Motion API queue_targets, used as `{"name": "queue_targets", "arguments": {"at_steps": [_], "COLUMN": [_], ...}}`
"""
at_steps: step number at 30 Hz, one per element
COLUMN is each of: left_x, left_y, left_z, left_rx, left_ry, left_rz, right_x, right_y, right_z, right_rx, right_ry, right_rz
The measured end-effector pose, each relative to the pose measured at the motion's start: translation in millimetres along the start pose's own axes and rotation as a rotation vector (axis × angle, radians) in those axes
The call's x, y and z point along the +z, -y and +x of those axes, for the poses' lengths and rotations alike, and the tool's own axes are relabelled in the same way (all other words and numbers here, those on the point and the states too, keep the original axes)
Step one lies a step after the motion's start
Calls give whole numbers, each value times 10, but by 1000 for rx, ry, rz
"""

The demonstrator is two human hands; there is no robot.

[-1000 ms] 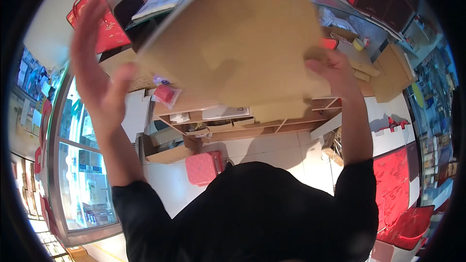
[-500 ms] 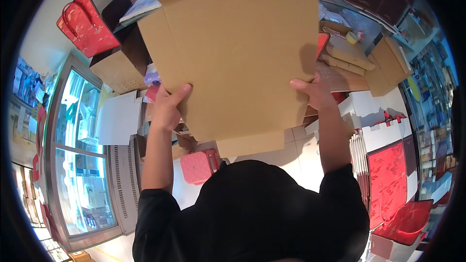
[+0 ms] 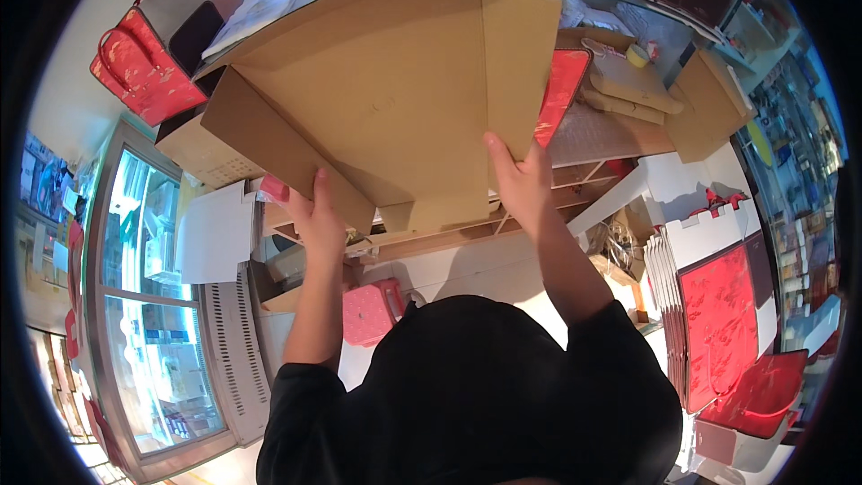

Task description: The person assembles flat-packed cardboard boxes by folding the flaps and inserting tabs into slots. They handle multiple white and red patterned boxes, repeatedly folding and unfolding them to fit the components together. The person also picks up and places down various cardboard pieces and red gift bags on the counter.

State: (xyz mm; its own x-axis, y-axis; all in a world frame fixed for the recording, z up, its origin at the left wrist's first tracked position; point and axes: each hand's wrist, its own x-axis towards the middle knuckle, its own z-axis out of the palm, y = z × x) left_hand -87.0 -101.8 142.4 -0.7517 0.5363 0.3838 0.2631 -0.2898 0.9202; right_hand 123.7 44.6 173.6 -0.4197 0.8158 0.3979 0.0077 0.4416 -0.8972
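A large brown cardboard box blank (image 3: 395,99) is held out in front of me, its broad middle panel flat and its side flaps folded up. My left hand (image 3: 316,214) grips the left flap near its near end, thumb on the inner face. On the other side my right hand (image 3: 523,181) holds the right flap, thumb on the cardboard's face and fingers behind it. A small flap hangs from the near edge between the hands. Just beyond the right flap a red panel (image 3: 564,94) shows, partly covered by the cardboard.
A wooden bench with shelves (image 3: 620,130) stands ahead, bearing folded cardboard (image 3: 628,85) and a tape roll (image 3: 637,56). On the floor is a pink stool (image 3: 373,313). A glass display cabinet (image 3: 157,305) stands left; red gift bags (image 3: 718,314) are stacked right.
The flat cardboard now has its left and right flaps bent up. Both hands have moved from the flat face to the flaps, the right hand shifting inward to the left.
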Motion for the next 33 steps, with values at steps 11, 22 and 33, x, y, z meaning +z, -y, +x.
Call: {"name": "queue_targets", "arguments": {"at_steps": [11, 22, 33], "left_x": [209, 328, 133], "left_y": [-133, 241, -587], "left_z": [-222, -172, 327], "left_rx": [-62, -124, 29], "left_ry": [51, 329, 404], "left_rz": [-350, -203, -111], "right_x": [64, -364, -653], "right_y": [-205, 130, 53], "right_z": [-17, -286, -413], "right_rx": [6, 82, -45], "right_ry": [337, 471, 413], "right_rz": [700, 450, 261]}}
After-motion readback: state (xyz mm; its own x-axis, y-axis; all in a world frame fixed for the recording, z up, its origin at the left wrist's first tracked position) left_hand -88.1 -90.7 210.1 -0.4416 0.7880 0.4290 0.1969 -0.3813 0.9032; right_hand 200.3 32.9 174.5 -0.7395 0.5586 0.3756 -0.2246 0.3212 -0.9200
